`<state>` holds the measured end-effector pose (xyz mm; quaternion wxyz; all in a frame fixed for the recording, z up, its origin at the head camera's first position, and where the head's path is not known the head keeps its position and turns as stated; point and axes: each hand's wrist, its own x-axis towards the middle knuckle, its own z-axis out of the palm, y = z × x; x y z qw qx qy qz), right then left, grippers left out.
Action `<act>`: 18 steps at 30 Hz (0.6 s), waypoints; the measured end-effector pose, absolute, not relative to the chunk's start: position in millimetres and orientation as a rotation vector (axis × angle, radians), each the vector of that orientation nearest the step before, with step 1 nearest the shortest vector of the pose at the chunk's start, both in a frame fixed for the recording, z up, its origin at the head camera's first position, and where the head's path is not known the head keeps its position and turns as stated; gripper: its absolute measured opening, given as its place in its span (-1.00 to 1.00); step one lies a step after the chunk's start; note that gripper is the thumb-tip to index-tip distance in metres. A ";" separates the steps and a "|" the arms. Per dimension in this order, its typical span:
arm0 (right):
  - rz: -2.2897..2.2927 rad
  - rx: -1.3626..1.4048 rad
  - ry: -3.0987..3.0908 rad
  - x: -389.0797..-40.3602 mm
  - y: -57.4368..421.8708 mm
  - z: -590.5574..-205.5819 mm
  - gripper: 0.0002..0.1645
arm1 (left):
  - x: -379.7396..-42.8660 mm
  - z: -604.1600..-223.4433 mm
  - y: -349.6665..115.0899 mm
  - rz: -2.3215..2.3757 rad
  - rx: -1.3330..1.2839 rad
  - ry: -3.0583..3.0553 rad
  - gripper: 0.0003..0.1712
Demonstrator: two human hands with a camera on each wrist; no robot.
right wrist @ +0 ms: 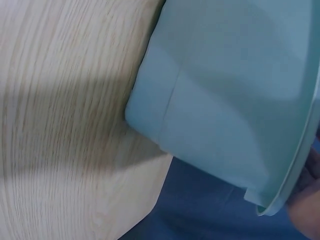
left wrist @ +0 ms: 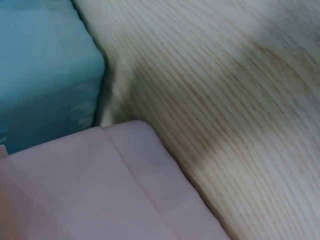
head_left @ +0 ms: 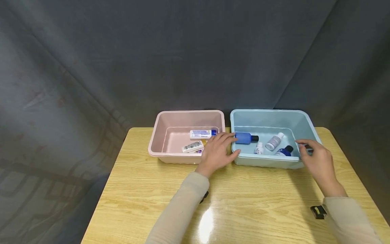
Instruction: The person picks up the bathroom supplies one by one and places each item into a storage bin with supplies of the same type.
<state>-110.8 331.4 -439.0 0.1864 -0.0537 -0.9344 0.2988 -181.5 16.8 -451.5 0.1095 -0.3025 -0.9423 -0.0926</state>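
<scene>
My left hand (head_left: 217,152) reaches across the gap between the pink bin (head_left: 175,159) and the blue bin (head_left: 265,163), fingers spread. Its fingertips are by the bottom end of a blue bottle with a black cap (head_left: 243,138), lying in the blue bin. My right hand (head_left: 320,162) is over that bin's right front corner, thumb and index finger loosely bent. A small dark patch shows between them; I cannot tell whether it is a held thing. Nearby in the bin lie a pale bottle (head_left: 273,142), a small white bottle (head_left: 259,149) and a dark blue bottle (head_left: 284,151).
The pink bin contains a white bottle with a blue cap (head_left: 201,134) and a white bottle with dark print (head_left: 193,146), partly overlapping another package. Both bins stand at the back of the wooden table (head_left: 256,203). A grey curtain (head_left: 198,61) hangs behind.
</scene>
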 end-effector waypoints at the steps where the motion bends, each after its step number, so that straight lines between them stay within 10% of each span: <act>1: 0.836 -0.158 -2.616 -109.6 330.2 -438.2 -0.73 | -181.3 -451.4 16.3 -0.281 -0.898 -2.755 -0.41; 18: 0.852 -0.108 -2.481 -89.3 301.6 -425.2 -0.76 | -184.8 -442.4 1.1 -0.684 -1.070 -2.497 -0.54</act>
